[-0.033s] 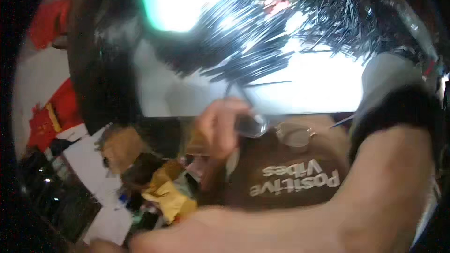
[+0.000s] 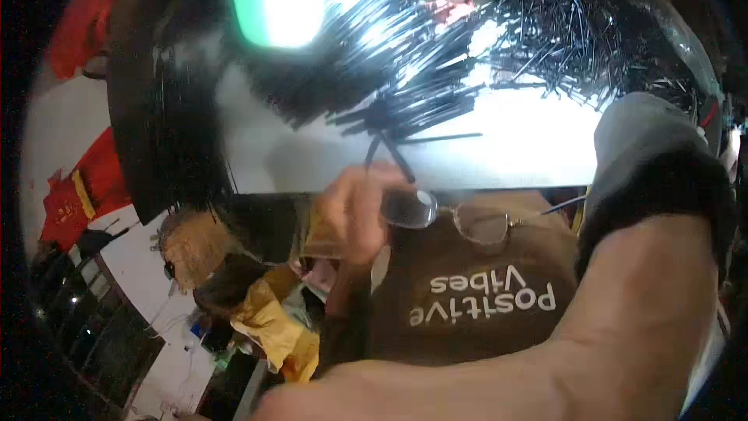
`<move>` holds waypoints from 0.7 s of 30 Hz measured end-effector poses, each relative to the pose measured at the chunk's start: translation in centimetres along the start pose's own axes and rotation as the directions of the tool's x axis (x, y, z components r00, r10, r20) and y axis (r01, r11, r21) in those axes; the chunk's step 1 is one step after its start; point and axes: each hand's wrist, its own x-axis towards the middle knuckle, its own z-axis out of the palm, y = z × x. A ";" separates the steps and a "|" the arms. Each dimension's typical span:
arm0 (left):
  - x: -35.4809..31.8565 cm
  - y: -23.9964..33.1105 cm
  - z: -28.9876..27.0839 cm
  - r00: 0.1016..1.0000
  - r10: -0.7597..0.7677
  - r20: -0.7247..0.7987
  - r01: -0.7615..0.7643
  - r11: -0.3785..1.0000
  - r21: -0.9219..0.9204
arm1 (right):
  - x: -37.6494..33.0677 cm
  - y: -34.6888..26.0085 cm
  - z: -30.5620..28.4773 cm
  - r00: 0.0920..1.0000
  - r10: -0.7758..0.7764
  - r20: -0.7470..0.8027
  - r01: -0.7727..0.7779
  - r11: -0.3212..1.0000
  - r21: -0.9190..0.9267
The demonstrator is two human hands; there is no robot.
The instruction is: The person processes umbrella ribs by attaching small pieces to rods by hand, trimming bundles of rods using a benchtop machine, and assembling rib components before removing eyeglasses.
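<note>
My left hand (image 2: 351, 214), its fingers closed, holds a pair of thin-rimmed eyeglasses (image 2: 480, 224) just below the table's near edge, in front of my brown shirt (image 2: 460, 335) with white lettering. Two thin dark pieces stick up past the fingers; whether they belong to the glasses I cannot tell. A grey and black sleeve (image 2: 647, 140), apparently my right arm's, bends at the table's right side. From it the bare forearm comes down close to the camera. Only part of my right hand (image 2: 335, 401) shows at the lower edge, its fingers hidden.
Many thin black strips (image 2: 421, 90) lie heaped across the white table top (image 2: 506, 160). A glaring white and green object (image 2: 280, 4) stands at the far left. Crumpled yellow material (image 2: 276, 327), a brown lump (image 2: 191, 249) and red fabric (image 2: 101, 179) lie left of me.
The whole view has shifted slightly left and sharpened. My right hand's edge has moved a little to the right along the lower rim. The left hand keeps its grip on the eyeglasses.
</note>
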 end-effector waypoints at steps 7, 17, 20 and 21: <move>-0.1 0.8 -0.3 0.989 -0.092 0.119 0.103 0.990 -0.093 | 0.0 -1.9 1.0 0.996 0.086 -0.034 -0.085 0.996 0.027; -1.1 0.4 0.8 0.961 -0.273 -0.039 0.268 0.959 -0.090 | -3.5 -4.2 1.0 0.947 0.259 -0.188 -0.271 0.962 -0.040; -0.8 0.6 1.3 0.996 -0.085 -0.016 0.080 0.973 -0.215 | -4.3 -4.5 0.5 0.932 0.277 -0.234 -0.293 0.955 -0.036; -0.9 0.8 1.5 0.984 -0.175 -0.044 0.155 0.944 -0.293 | -4.5 -4.4 0.4 0.928 0.280 -0.245 -0.297 0.954 -0.034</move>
